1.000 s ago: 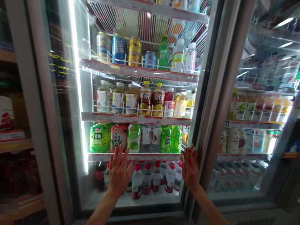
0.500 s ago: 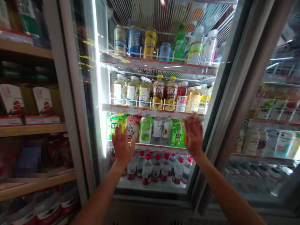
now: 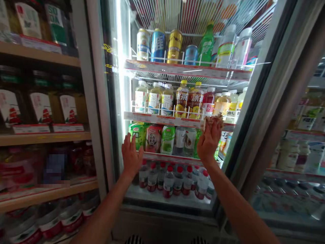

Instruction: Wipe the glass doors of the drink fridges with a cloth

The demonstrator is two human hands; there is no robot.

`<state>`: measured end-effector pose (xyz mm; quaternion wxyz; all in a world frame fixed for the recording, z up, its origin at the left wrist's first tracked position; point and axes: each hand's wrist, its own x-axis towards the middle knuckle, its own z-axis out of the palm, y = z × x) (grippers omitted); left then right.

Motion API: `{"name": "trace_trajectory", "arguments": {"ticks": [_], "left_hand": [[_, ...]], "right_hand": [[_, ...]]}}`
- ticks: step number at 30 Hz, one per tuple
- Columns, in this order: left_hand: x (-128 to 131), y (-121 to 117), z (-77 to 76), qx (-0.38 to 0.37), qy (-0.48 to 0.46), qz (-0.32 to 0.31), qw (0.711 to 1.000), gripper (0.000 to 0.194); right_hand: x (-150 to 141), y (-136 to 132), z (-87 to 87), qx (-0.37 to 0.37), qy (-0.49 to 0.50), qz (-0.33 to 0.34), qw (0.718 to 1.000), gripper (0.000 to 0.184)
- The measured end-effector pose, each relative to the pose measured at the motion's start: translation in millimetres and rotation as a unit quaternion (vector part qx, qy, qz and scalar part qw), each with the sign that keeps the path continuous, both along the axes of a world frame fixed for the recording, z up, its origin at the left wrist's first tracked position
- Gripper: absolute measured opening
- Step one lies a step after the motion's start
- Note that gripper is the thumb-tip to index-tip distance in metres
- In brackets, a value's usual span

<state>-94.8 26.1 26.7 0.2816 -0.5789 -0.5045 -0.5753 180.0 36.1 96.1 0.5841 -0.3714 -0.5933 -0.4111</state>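
Head view: the left hand is spread wide at the glass door; the right hand holds a crumpled cloth against it, bottles behind.

cloth partly behind right fingers, shelf labels blurred

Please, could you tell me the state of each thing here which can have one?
Left hand: open, fingers spread
Right hand: holding the cloth
cloth: crumpled
Glass door: seems shut
Light strip: lit
Gold can: upright
Blue cans: upright
Green bottle: upright, capped
Yellow-capped bottles: upright, capped
Red-capped bottles: upright, capped
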Motion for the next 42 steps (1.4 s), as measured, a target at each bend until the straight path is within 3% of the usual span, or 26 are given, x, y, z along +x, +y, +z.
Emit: {"name": "trace_trajectory", "arguments": {"ticks": [2, 4, 6, 8, 10, 13, 15, 18, 20, 23, 25, 27, 29, 32, 34, 39, 42], "left_hand": [[-3.9, 1.4, -1.0, -0.004, 0.005, -0.009, 1.000, 0.058], [-6.5, 1.3, -1.5, -0.004, 0.013, -0.017, 1.000, 0.058], [-9.3, -0.5, -1.6, -0.006, 0.020, -0.021, 1.000, 0.057], [-11.7, -2.7, -1.5, -0.011, 0.028, -0.028, 0.999, 0.055], [-11.9, -3.7, -1.7, -0.014, 0.026, -0.034, 0.999, 0.053], [-6.0, -1.3, -3.2, -0.025, -0.004, -0.030, 0.999, 0.054], [-0.7, 1.6, -4.7, -0.032, -0.025, -0.020, 0.999, 0.056], [2.5, 4.0, -6.6, -0.035, -0.025, -0.009, 0.999, 0.058], [0.8, 3.8, -7.1, -0.036, -0.012, -0.009, 0.999, 0.058], [-1.8, 3.5, -7.8, -0.037, 0.005, -0.013, 0.999, 0.058], [-0.8, 5.0, -8.7, -0.035, 0.003, -0.010, 0.999, 0.059], [2.0, 7.6, -9.8, -0.036, -0.011, -0.004, 0.999, 0.061], [4.6, 9.6, -10.7, -0.041, -0.025, -0.001, 0.999, 0.062], [5.1, 9.6, -10.9, -0.047, -0.023, 0.001, 0.999, 0.063], [3.9, 8.5, -10.6, -0.046, -0.010, 0.002, 0.999, 0.063], [4.9, 10.8, -11.9, -0.044, -0.011, 0.007, 0.999, 0.065], [7.6, 13.9, -13.0, -0.041, -0.030, 0.005, 0.999, 0.067]], "right_hand": [[-24.7, 0.2, -12.9, -0.030, -0.063, 0.022, 0.997, 0.062], [-47.9, -1.1, -32.5, -0.074, -0.200, 0.048, 0.976, 0.060], [-53.0, -2.4, -41.6, -0.094, -0.279, 0.055, 0.954, 0.057], [-35.4, -2.2, -31.5, -0.074, -0.236, 0.035, 0.968, 0.058], [-8.0, -0.3, -8.8, -0.024, -0.112, 0.006, 0.993, 0.061], [7.9, 2.4, 12.5, 0.024, 0.008, -0.012, 1.000, 0.061], [-9.2, 1.6, 2.7, 0.011, -0.019, 0.004, 1.000, 0.062], [-43.5, -0.9, -28.2, -0.042, -0.196, 0.046, 0.979, 0.062], [-43.4, -1.2, -36.5, -0.058, -0.249, 0.052, 0.965, 0.061], [-1.5, 2.1, -17.5, -0.036, -0.124, 0.010, 0.992, 0.060], [27.5, 5.3, 2.3, 0.024, -0.002, -0.020, 1.000, 0.060], [33.8, 6.3, 11.7, 0.061, 0.058, -0.022, 0.996, 0.060], [14.4, 4.2, 5.0, 0.043, 0.032, 0.001, 0.999, 0.062], [-24.1, -1.3, -17.8, -0.027, -0.107, 0.037, 0.993, 0.065], [-25.3, -3.4, -24.0, -0.044, -0.152, 0.035, 0.987, 0.066], [38.3, 0.9, 2.8, 0.049, 0.026, -0.026, 0.998, 0.061], [26.7, 1.6, 3.9, 0.052, 0.039, -0.019, 0.998, 0.061]]}}
